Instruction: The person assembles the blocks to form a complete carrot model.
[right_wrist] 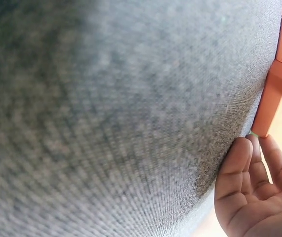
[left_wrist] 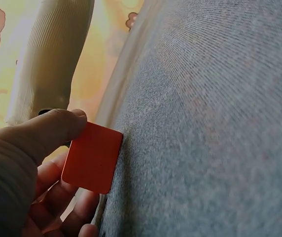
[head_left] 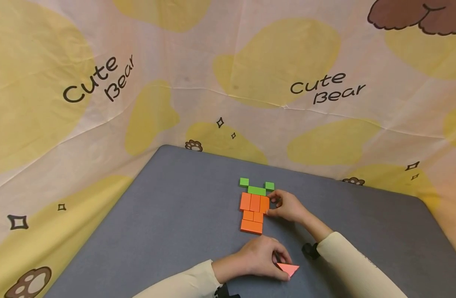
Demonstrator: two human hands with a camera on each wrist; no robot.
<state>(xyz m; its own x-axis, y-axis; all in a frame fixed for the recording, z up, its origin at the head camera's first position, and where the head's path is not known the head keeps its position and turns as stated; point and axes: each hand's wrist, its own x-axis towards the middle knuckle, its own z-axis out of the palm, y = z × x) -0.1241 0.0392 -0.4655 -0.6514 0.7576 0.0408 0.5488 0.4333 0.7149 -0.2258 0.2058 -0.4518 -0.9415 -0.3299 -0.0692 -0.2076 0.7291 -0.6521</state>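
Note:
My left hand (head_left: 261, 257) pinches a triangular pink-orange block (head_left: 289, 269) between thumb and fingers, in front of the block figure. In the left wrist view, one flat red-orange face of this triangular block (left_wrist: 92, 159) shows, its edge right at the table surface. My right hand (head_left: 290, 207) pinches an upright orange block (head_left: 265, 204) at the right end of a row, thumb at its near end and fingertips at its far end. Beside it stand two more orange blocks (head_left: 250, 202). Seen from the right wrist, the pinched orange block (right_wrist: 271, 98) lies along the grey cloth.
Below the row lie two small orange blocks (head_left: 253, 216) and a wider orange block (head_left: 251, 226). Above it sits a green block (head_left: 257, 191), with small green blocks (head_left: 244, 182) at its upper corners. A patterned cloth (head_left: 250, 74) rises behind the grey table (head_left: 168, 215).

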